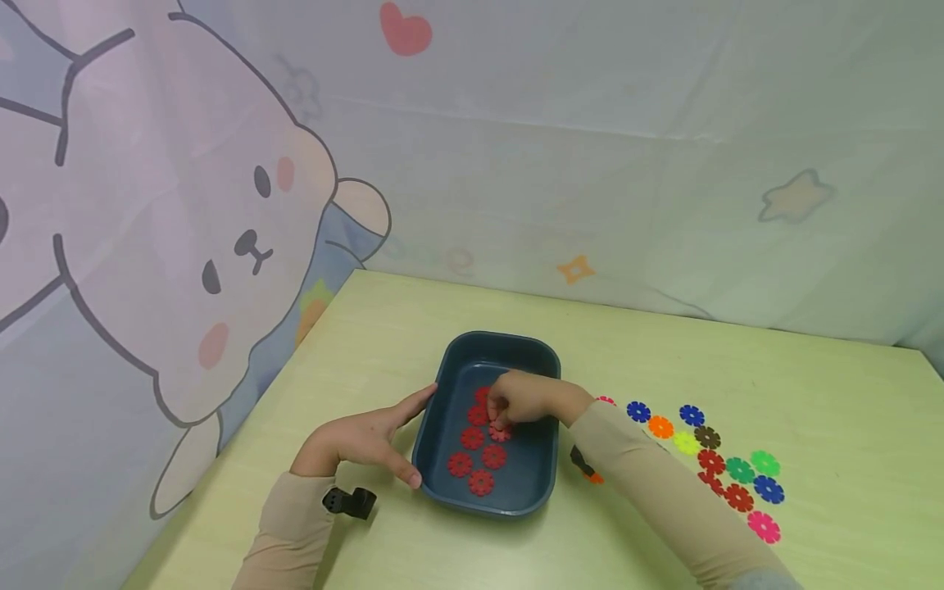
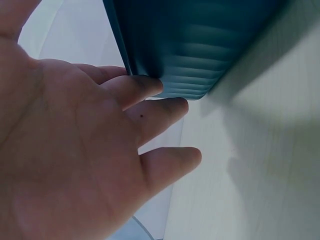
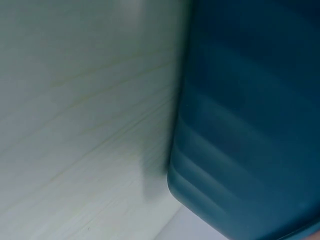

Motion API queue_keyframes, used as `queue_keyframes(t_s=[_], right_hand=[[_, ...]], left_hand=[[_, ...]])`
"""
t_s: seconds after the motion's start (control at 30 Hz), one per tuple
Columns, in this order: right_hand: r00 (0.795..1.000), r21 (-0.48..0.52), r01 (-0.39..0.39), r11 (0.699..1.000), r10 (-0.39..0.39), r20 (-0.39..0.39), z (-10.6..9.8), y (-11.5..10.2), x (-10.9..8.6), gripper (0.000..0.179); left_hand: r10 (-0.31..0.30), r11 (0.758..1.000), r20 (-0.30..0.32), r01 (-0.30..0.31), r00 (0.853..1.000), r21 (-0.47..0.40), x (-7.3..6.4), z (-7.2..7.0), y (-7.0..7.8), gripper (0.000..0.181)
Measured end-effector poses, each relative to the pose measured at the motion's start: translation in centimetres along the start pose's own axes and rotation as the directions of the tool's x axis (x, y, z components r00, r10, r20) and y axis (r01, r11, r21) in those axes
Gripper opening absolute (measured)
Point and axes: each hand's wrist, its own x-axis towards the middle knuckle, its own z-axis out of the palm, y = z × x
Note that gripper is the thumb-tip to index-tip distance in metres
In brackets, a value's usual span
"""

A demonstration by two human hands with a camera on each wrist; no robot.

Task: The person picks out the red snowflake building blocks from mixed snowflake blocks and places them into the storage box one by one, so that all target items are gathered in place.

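A dark blue rectangular basin [image 1: 534, 479] stands on the table, with several red notched plastic snowflake discs [image 1: 482, 482] lying flat on its floor. My right hand [image 1: 525, 397] reaches over the right rim into the basin. Its fingers are curled down, and thumb and fingertips pinch a red snowflake disc [image 1: 503, 434] close to the basin floor; the fingers partly cover it. My left hand [image 1: 369, 436] is spread against the basin's left side, thumb near the front corner. In the left wrist view its fingers [image 2: 167, 167] extend loosely beside the ribbed outer wall [image 2: 200, 55].
To the right of the basin, loose snowflake discs in blue, orange [image 1: 660, 427], yellow, brown, green [image 1: 740, 469], red and pink [image 1: 763, 527] lie on the pale table [image 1: 848, 426]. My right forearm crosses in front of some. A printed curtain [image 1: 590, 164] hangs behind the table.
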Motion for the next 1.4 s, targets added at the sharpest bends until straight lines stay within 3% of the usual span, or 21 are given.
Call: queue_keyframes(t_s=[0.27, 0.53, 0.7, 1.13, 1.4], right_hand=[[1.000, -0.040, -0.013, 0.999, 0.012, -0.009, 0.2, 0.1, 0.1, 0.011], [1.000, -0.011, -0.010, 1.000, 0.010, -0.011, 0.0, 0.0, 0.0, 0.013], [0.998, 0.012, 0.020, 1.000, -0.019, -0.056, -0.6, 0.0, -0.6, 0.009], [0.977, 0.063, 0.153, 0.986, -0.142, -0.157, -3.5, -0.1, -5.4, 0.022], [0.965, 0.101, 0.157, 0.982, -0.130, -0.228, -3.9, 1.3, -10.1, 0.013]], left_hand=[[0.000, 1.000, -0.005, 0.000, 1.000, 0.003, 0.0, 0.0, -0.1, 0.126], [-0.010, 1.000, -0.005, 0.010, 1.000, -0.009, 0.0, 0.0, 0.0, 0.126], [-0.012, 1.000, -0.002, 0.012, 1.000, -0.010, -0.1, 0.1, 0.0, 0.125], [0.015, 1.000, 0.004, -0.015, 1.000, -0.023, -0.3, -0.1, -0.1, 0.126], [0.015, 1.000, 0.014, -0.015, 1.000, -0.026, -0.4, 0.0, -0.2, 0.126]])
